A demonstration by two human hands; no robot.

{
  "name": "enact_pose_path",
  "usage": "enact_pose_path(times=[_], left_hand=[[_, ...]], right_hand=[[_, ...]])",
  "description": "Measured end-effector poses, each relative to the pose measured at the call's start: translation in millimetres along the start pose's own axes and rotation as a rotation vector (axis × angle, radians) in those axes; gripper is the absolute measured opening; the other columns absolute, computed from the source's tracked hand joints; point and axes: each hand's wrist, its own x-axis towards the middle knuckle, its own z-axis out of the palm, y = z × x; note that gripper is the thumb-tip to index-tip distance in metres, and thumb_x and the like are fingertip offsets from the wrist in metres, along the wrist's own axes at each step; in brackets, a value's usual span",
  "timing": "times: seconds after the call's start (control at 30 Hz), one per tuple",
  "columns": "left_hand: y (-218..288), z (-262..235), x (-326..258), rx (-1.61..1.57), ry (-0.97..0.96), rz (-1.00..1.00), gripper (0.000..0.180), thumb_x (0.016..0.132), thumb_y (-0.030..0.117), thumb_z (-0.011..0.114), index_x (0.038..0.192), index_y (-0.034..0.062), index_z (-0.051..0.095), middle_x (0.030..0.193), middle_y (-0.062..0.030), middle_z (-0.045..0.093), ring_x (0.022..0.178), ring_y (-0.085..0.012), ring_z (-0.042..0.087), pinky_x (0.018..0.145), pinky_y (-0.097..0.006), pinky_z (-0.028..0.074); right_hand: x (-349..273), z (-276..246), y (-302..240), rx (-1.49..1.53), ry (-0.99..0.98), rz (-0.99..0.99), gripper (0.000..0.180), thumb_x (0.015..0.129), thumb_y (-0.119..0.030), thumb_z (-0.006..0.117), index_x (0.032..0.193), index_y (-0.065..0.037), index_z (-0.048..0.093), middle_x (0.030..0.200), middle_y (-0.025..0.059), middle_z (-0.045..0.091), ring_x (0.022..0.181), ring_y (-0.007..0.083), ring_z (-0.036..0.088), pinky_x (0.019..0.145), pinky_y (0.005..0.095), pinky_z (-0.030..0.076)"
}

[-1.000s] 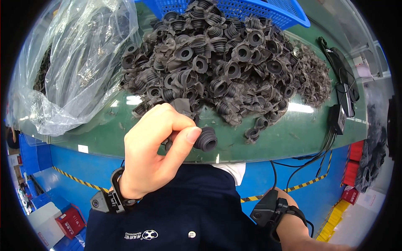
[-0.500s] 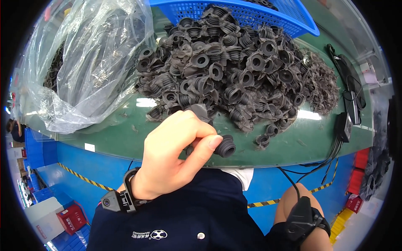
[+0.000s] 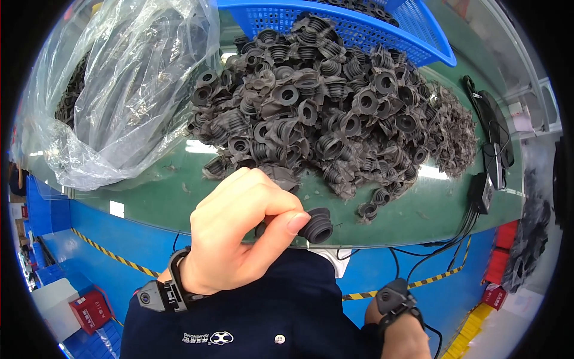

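My left hand [image 3: 242,230] is closed, pinching a black ribbed rubber boot [image 3: 317,226] between thumb and forefinger above the near edge of the green table [image 3: 155,206]. The boot's round open end faces outward, to the right of my thumb. A smaller dark piece shows under my curled fingers, partly hidden. My right hand [image 3: 372,312] is low on the right, below the table edge, mostly hidden behind its black wrist device; its fingers cannot be seen. Beyond my left hand lies a large heap of black rubber boots [image 3: 287,96], many with thin torn flash around them.
A clear plastic bag [image 3: 131,102] with dark pieces inside lies at the left. A blue basket [image 3: 439,51] stands behind the heap. Shredded rubber scraps [image 3: 454,131] lie at the heap's right. Cables and a black adapter [image 3: 480,192] sit along the right edge.
My left hand has shifted slightly left and down with the rubber boot still pinched. My right arm has swung inward, to the left. The view has moved a little.
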Motion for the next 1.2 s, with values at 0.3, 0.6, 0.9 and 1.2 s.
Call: enact_pose_path(times=[0.3, 0.6, 0.9, 1.2], left_hand=[[4.3, 4.2, 8.4, 0.150, -0.026, 0.199, 0.009, 0.074, 0.007, 0.057, 0.070, 0.0011, 0.052, 0.060, -0.0042, 0.051, 0.052, -0.0150, 0.043, 0.049, -0.025, 0.033], [5.5, 7.2, 2.9, 0.192, -0.014, 0.202, 0.009, 0.073, 0.007, 0.057, 0.070, 0.0017, 0.051, 0.061, -0.0046, 0.050, 0.051, -0.0170, 0.042, 0.047, -0.027, 0.032], [0.9, 11.4, 2.0, -0.015, -0.048, 0.140, 0.023, 0.084, 0.018, 0.046, 0.070, 0.0009, 0.051, 0.060, -0.0050, 0.048, 0.050, -0.0121, 0.039, 0.047, -0.023, 0.030], [-4.4, 5.6, 4.5, -0.075, -0.103, 0.140, 0.023, 0.084, 0.021, 0.044, 0.075, 0.0007, 0.052, 0.064, -0.0040, 0.050, 0.051, -0.0090, 0.039, 0.048, -0.022, 0.029]], right_hand=[[-61.9, 38.1, 1.8, -0.047, -0.312, 1.346, 0.024, 0.059, -0.011, 0.071, 0.077, -0.009, 0.057, 0.080, 0.0052, 0.046, 0.056, 0.0166, 0.050, 0.052, 0.0239, 0.043], [-70.7, 58.7, 1.8, 0.074, -0.519, 1.423, 0.036, 0.050, -0.008, 0.078, 0.081, -0.008, 0.061, 0.075, 0.0022, 0.049, 0.057, 0.0122, 0.047, 0.048, 0.0221, 0.035], [-78.0, 53.8, 8.6, 0.396, -0.390, 1.618, 0.024, 0.054, 0.001, 0.073, 0.075, -0.004, 0.062, 0.071, 0.0036, 0.051, 0.060, 0.0131, 0.050, 0.048, 0.0214, 0.036], [-74.9, 56.8, 11.3, 0.203, -0.482, 1.325, 0.039, 0.041, 0.003, 0.073, 0.078, -0.007, 0.063, 0.072, 0.0008, 0.050, 0.058, 0.0131, 0.047, 0.051, 0.0222, 0.036]])
